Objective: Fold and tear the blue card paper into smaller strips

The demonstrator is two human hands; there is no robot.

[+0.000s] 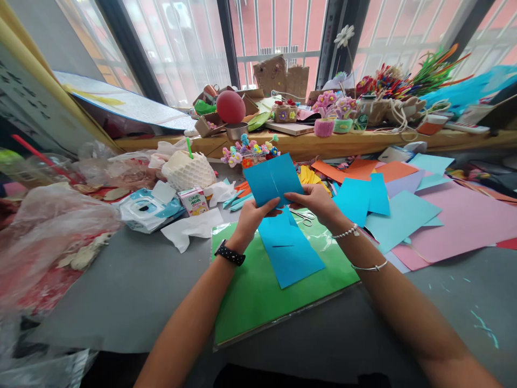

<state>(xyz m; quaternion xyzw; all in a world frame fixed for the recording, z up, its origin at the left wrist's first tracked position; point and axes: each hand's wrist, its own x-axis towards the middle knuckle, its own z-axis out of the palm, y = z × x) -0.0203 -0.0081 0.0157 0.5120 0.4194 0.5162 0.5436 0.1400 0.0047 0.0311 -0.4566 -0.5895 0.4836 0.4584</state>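
Note:
Between my two hands I hold up a sheet of blue paper (pixel 274 175) with a pale slit or crease down its middle. My left hand (pixel 258 215) pinches its lower edge, thumb in front. At the lower right corner my right hand (pixel 315 200) grips the same sheet between thumb and fingers. Below lies a second blue paper piece (pixel 293 258) with a dark slit across it, flat on a green board (pixel 246 302). A pair of scissors (pixel 305 217) rests on the board just under my right hand, partly hidden.
Blue sheets (pixel 353 199) and a large pink sheet (pixel 468 221) spread to the right. Left of the board are tissues (pixel 194 229), a wipes pack (pixel 147 210) and plastic bags (pixel 68 215). Craft flowers and a red ball (pixel 230 106) stand along the wooden sill (pixel 161 144).

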